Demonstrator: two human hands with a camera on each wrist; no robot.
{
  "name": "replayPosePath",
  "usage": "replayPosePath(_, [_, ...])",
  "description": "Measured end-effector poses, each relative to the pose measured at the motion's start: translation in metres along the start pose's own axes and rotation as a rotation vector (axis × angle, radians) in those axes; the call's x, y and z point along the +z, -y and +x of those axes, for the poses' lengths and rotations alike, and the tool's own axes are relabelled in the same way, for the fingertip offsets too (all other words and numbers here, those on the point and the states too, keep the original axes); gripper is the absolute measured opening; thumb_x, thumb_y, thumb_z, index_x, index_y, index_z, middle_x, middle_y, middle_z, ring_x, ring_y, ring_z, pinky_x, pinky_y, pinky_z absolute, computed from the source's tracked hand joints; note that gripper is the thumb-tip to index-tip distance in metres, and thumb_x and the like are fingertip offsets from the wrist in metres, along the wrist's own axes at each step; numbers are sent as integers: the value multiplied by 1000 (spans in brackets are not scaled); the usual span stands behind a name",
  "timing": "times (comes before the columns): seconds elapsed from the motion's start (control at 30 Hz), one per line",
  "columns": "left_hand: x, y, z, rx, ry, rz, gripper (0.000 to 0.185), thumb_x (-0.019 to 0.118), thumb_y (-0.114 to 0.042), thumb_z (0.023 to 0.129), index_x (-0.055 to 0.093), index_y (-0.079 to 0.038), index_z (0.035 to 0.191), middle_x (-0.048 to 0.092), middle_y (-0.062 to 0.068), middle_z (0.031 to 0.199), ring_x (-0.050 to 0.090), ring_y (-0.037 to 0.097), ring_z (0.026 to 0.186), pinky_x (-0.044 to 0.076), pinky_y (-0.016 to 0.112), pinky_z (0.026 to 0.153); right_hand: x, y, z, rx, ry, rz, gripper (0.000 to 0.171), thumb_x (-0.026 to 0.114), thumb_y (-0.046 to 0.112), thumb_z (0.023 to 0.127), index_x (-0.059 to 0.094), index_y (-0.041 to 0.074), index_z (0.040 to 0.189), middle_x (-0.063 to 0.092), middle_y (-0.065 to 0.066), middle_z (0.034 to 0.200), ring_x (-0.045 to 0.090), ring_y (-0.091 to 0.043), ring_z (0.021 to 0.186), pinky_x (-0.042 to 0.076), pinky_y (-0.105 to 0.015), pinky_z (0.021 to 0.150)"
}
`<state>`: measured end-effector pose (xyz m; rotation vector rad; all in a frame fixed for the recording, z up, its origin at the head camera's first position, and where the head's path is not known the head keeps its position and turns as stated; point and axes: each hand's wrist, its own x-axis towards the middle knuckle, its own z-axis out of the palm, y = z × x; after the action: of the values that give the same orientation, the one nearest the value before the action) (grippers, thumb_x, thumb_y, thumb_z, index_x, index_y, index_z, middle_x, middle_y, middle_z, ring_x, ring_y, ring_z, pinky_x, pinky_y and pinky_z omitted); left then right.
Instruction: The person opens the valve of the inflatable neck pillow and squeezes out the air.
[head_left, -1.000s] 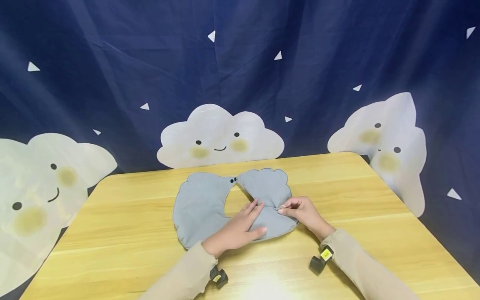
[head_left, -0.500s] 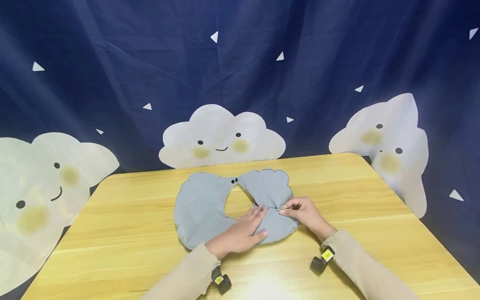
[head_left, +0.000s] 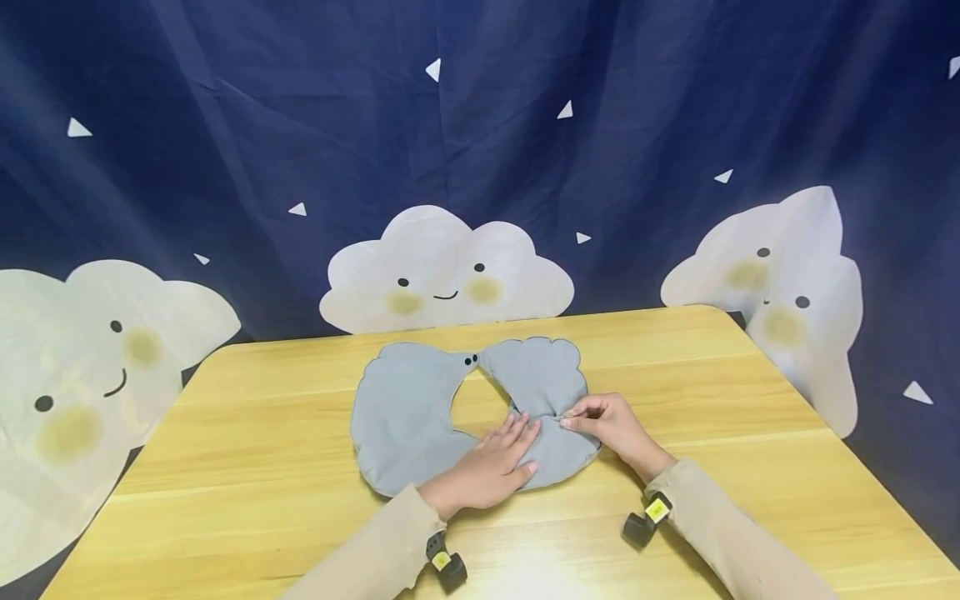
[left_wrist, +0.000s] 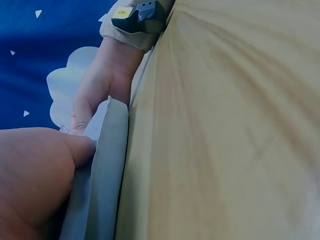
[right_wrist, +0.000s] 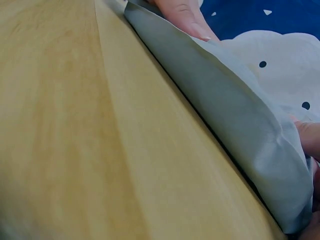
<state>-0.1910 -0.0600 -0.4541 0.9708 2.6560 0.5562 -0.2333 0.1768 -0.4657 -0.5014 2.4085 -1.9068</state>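
Observation:
A grey U-shaped neck pillow (head_left: 405, 417) lies flat on the wooden table, its two ends meeting at the far side by a pair of dark snap buttons (head_left: 470, 360). My left hand (head_left: 483, 471) rests on the pillow's near right part, fingers extended and thumb apart. At the right lobe, my right hand (head_left: 618, 429) pinches the pillow between thumb and fingers, where creases run into the cloth. A small clear piece (left_wrist: 64, 129) shows by the right fingertips in the left wrist view. The right wrist view shows the pillow's thin side edge (right_wrist: 225, 110) along the tabletop.
The wooden table (head_left: 247, 467) has rounded far corners. Behind it hangs a dark blue curtain (head_left: 510, 150) printed with white clouds and triangles. A small black device is strapped at each wrist, the right one (head_left: 647, 521) close over the tabletop.
My left hand has slid slightly right and nearer on the pillow. The right hand keeps its pinch at the same spot. The head view has shifted a little.

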Motion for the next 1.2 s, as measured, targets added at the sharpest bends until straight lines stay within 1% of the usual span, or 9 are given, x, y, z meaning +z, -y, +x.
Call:
replayPosePath(0.13, [1,-1,0,-6,3,9,60,22,-44,102,8,-14,152,-2,4,157,-1,25,144,10,49,115,0,2,0,-17,1,10,11,75,-3,74,69,-10,81,67,-4,70,55,-6,61,45,-18,54])
replayPosePath(0.3, [2,-3,0,-8,5,35,60,24,-44,102,9,-14,152,-1,5,157,-1,26,144,9,49,115,0,1,-1,-33,8,13,12,74,-3,75,68,-11,82,68,-6,72,56,-5,62,46,-19,54])
replayPosePath(0.37, [2,-4,0,-11,7,46,60,25,-43,102,9,-15,152,-1,5,157,-1,26,144,9,49,115,-1,0,-1,-33,8,12,12,74,-2,76,68,-11,82,68,-5,72,57,-5,62,46,-19,55])
replayPosePath(0.53, [4,-6,0,-29,14,69,59,25,-43,102,11,-15,152,0,4,158,-2,25,144,9,49,115,0,-4,0,-31,2,8,5,73,-4,75,70,-6,79,68,0,71,57,-5,62,47,-19,55])
replayPosePath(0.73, [3,-9,0,-49,15,80,58,24,-43,102,12,-17,152,-1,3,158,-3,23,145,8,47,115,-2,-5,0,-28,7,4,6,73,-5,75,73,1,78,68,1,70,57,-6,62,47,-19,56])
replayPosePath(0.9, [5,-8,2,-39,14,108,58,25,-43,102,11,-18,152,-3,3,158,-4,24,144,7,48,115,-3,-4,0,-21,20,-15,3,73,-3,77,72,-3,79,69,-3,73,58,-6,65,47,-19,58])
replayPosePath(1.0, [7,-7,2,-48,26,113,59,26,-43,102,10,-18,152,-5,3,158,-6,24,144,5,48,115,-2,-1,-2,-17,37,-20,7,73,-1,77,70,-7,80,69,-7,75,58,-6,66,48,-20,59])
replayPosePath(1.1, [8,-8,1,-56,29,111,59,28,-43,101,11,-18,152,-5,4,158,-5,24,144,5,48,115,0,10,-4,-18,49,-26,13,74,3,79,68,-9,78,70,-11,77,60,-6,67,49,-20,61])
replayPosePath(1.2, [7,-9,1,-61,24,112,59,29,-43,101,13,-18,152,-3,4,158,-4,24,144,6,48,115,1,21,-6,-13,50,-40,14,74,4,79,67,-9,77,70,-12,77,59,-5,67,49,-20,61])
